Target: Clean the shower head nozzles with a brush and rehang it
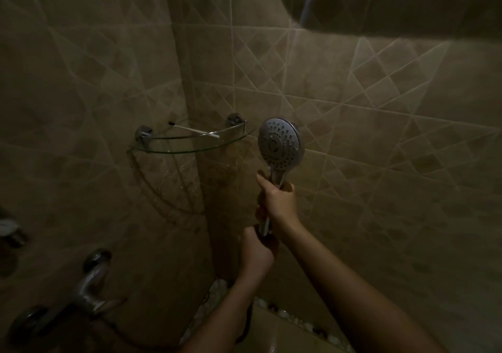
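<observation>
A chrome shower head stands upright in front of the tiled wall, its round nozzle face turned toward me. My right hand is wrapped around its handle just below the head. Lower down, my left hand grips the bottom end of the handle where the dark hose joins. A white toothbrush with a dark head lies across the glass corner shelf, left of the shower head and apart from both hands.
A chrome mixer tap with knobs juts from the left wall at the lower left. Beige patterned tiles cover both walls. A pebble strip runs along the floor edge. Something dark overhangs the top right.
</observation>
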`<state>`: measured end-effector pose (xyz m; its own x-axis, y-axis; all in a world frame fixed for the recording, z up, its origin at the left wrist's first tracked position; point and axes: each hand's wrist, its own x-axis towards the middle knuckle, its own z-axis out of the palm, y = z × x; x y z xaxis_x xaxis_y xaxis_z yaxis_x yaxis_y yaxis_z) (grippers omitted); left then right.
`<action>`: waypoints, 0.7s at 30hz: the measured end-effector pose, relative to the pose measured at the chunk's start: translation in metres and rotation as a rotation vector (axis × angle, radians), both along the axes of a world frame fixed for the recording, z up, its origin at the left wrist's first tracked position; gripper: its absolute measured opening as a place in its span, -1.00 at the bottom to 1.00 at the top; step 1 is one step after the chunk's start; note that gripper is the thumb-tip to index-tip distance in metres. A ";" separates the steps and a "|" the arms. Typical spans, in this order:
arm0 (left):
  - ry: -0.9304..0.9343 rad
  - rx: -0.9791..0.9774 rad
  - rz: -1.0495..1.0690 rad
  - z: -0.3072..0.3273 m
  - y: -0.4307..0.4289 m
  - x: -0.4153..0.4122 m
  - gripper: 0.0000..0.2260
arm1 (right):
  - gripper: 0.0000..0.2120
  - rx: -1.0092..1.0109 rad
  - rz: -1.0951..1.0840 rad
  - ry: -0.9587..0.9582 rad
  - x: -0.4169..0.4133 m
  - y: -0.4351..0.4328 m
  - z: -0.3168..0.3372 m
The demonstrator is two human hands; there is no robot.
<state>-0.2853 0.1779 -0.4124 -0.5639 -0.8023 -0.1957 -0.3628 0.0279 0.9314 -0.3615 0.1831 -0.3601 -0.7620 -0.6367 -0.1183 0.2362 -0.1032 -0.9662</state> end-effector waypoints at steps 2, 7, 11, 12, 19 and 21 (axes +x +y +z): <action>-0.003 -0.024 -0.058 0.001 -0.011 0.010 -0.85 | -0.70 -0.014 0.064 0.014 0.002 -0.005 0.000; 0.105 0.076 -0.213 -0.033 -0.055 0.039 -0.87 | -0.84 0.146 0.096 0.239 -0.011 -0.020 -0.006; 0.109 0.191 -0.002 -0.065 -0.087 0.075 -0.82 | -0.85 0.243 0.180 0.234 -0.015 -0.026 -0.024; 0.117 0.237 0.070 -0.073 -0.094 0.087 -0.82 | -0.83 0.249 0.200 0.236 -0.016 -0.028 -0.030; 0.216 0.506 0.610 -0.127 -0.138 0.167 -0.68 | -0.70 0.287 0.284 0.223 -0.027 -0.047 -0.080; 0.238 0.544 0.721 -0.139 -0.140 0.186 -0.62 | -0.63 0.321 0.304 0.213 -0.034 -0.053 -0.099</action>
